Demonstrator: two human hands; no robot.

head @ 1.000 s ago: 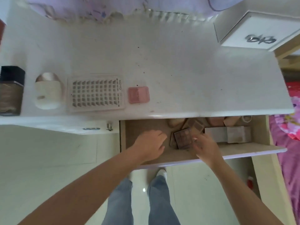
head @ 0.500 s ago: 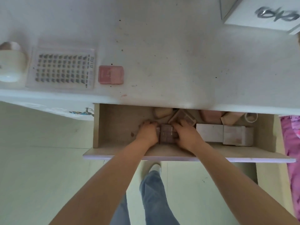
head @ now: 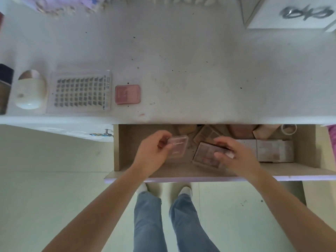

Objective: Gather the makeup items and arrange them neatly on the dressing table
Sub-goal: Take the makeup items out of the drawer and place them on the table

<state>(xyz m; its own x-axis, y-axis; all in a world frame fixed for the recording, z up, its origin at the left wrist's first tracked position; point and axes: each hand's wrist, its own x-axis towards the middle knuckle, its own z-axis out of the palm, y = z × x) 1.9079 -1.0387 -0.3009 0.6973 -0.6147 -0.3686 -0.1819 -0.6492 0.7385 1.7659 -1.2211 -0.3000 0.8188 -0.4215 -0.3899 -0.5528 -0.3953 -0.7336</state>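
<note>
At the far left of the frame a dark bottle (head: 5,90) stands on the dressing table (head: 181,60), then a white jar (head: 30,92), a clear lash tray (head: 81,91) and a pink compact (head: 127,94), set in a row. Below centre, in the open drawer (head: 127,142), the left hand (head: 154,153) pinches a small pink case (head: 177,147). Just right, the right hand (head: 236,157) grips an eyeshadow palette (head: 207,155), tilted. A pale box (head: 272,150) lies further right.
</note>
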